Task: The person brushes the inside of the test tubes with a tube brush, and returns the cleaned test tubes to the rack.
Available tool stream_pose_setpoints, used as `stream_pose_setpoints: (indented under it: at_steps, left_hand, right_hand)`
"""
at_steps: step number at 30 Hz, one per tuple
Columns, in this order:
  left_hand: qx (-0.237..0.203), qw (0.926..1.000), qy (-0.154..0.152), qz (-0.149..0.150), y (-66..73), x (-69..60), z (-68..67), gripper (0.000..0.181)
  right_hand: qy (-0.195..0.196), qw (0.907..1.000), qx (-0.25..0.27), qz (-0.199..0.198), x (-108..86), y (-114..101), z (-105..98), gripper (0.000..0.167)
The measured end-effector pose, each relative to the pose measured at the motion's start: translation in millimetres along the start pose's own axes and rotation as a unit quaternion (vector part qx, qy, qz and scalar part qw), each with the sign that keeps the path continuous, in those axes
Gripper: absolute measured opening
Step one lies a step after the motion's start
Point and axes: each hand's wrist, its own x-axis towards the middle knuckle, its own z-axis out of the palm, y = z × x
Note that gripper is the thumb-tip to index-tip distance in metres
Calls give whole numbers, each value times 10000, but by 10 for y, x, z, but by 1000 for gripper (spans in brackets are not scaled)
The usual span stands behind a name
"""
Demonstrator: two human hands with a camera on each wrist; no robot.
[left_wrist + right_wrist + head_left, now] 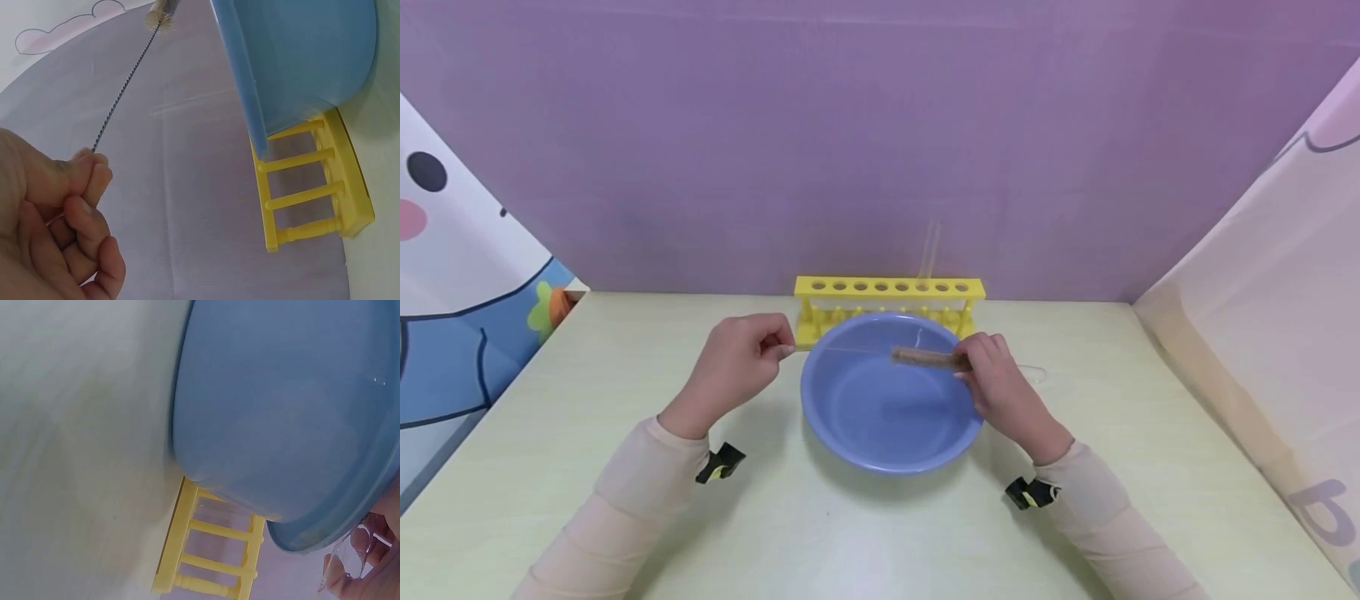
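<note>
A test tube brush stretches between the hands above a blue basin (891, 454). My left hand (741, 362) pinches the end of its thin twisted wire (125, 89) between thumb and fingers. The brown bristle head (925, 358) points toward my right hand (1000, 387), which grips a clear glass test tube around the bristles' far part. Beyond those fingers the tube's rounded end (1036, 373) sticks out to the right. Seen from the right wrist, the basin covers most of that hand, and only some fingers and wet-looking glass (359, 556) show.
Behind the basin stands a yellow test tube rack (887, 287), partly hidden by the rim. Another clear test tube (929, 250) stands upright in it, right of centre. A purple backdrop (850, 150) rises at the table's back edge, with printed cloths at both sides.
</note>
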Motion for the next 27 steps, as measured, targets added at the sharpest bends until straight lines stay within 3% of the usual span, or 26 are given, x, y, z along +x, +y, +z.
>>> stream_pose_setpoints:
  at_steps: [13, 20, 27]
  left_hand:
    - [-588, 9945, -386, -778, 40, 0, -8, 15]
    - [-919, 9904, -462, -922, 45, 7, 31, 12]
    - [-1327, 9815, -532, -1273, 46, 19, 83, 12]
  right_hand:
    - [129, 9999, -88, -51, -2, -30, 23, 27]
    - [249, 9996, -107, -42, 2, -52, 27, 28]
    - [594, 9981, -136, -6, 15, -64, 39, 30]
